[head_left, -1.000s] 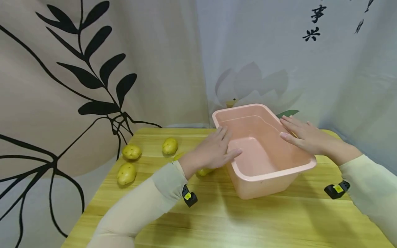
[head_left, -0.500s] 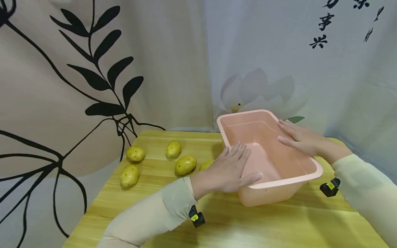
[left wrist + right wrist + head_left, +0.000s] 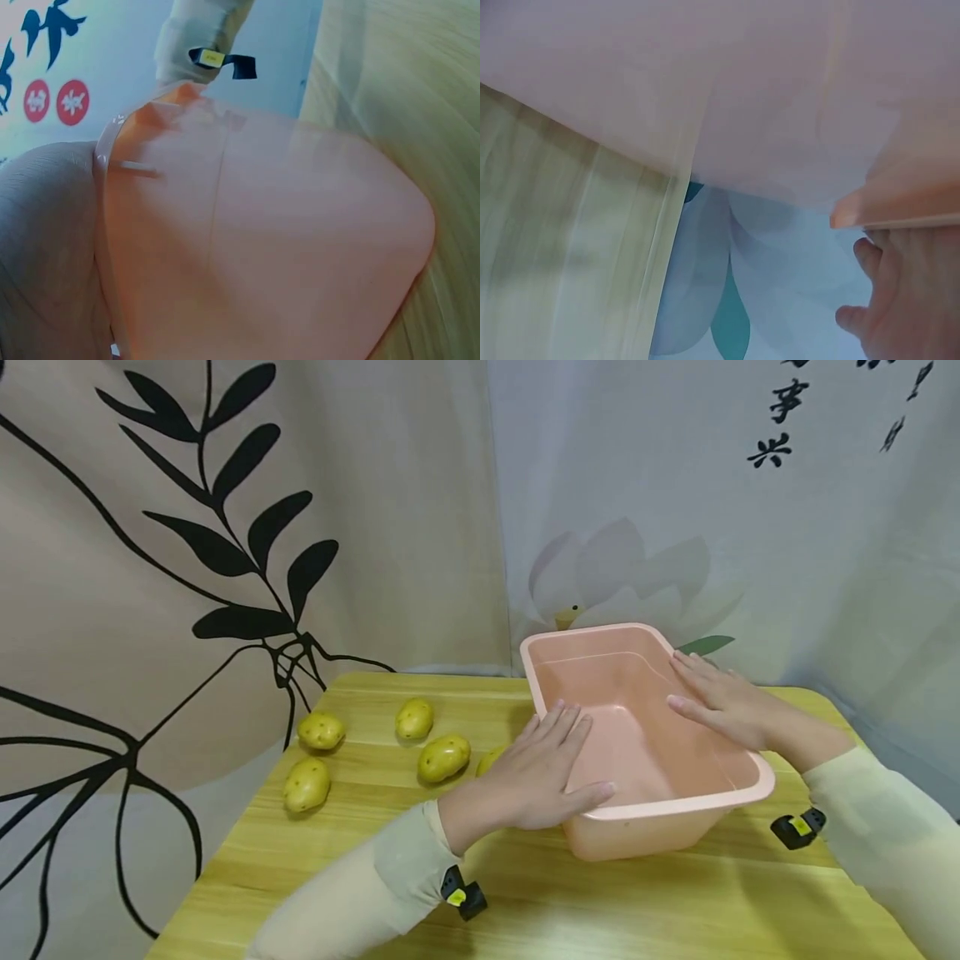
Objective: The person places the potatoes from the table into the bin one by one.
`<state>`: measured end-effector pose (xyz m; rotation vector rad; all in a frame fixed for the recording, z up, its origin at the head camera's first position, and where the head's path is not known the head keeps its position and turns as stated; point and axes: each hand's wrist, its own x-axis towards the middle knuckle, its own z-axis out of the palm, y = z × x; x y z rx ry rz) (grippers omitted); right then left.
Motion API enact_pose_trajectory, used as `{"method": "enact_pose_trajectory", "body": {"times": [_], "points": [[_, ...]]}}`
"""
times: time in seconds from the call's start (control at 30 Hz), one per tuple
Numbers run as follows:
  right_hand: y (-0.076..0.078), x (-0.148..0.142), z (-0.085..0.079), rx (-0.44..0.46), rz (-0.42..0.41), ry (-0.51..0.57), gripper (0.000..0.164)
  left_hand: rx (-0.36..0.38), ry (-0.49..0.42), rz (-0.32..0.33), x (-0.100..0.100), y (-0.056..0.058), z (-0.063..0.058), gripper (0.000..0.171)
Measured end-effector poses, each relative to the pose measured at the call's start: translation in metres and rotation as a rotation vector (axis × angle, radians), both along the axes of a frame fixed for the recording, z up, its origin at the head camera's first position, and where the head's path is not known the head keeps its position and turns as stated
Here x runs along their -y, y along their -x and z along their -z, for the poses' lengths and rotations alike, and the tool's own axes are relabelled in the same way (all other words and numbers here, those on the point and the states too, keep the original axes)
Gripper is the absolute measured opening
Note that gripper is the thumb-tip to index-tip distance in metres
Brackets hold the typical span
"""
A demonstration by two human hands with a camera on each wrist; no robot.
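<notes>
A pink plastic basin (image 3: 630,818) stands at an angle on the table in the head view, its inside bare. My left hand (image 3: 528,772) lies flat over its left rim near the front corner, fingers straight and spread. On the right rim rests my right hand (image 3: 723,702), fingers extended and thumb toward the inside. Up close, the left wrist view shows the basin's outer wall (image 3: 300,225) beside the left hand (image 3: 49,255). In the right wrist view the right hand (image 3: 915,292) touches the rim.
Several yellow potatoes lie left of the basin, including one potato (image 3: 443,757) near the left hand and another potato (image 3: 307,785) by the wooden table's (image 3: 247,877) left edge. One is partly hidden behind the left hand. A printed curtain (image 3: 405,527) hangs behind.
My left hand has slid along the left rim toward the front corner, bringing more potatoes into sight. The right hand stays on the right rim. The head view has shifted slightly.
</notes>
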<state>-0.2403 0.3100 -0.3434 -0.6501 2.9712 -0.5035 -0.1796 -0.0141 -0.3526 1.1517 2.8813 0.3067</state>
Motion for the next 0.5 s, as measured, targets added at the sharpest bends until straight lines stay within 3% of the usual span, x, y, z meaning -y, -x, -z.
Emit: {"method": "enact_pose_trajectory", "body": {"times": [0.5], "points": [[-0.026, 0.011, -0.003, 0.021, 0.022, 0.006, 0.076, 0.020, -0.112, 0.011, 0.019, -0.001, 0.006, 0.096]]}}
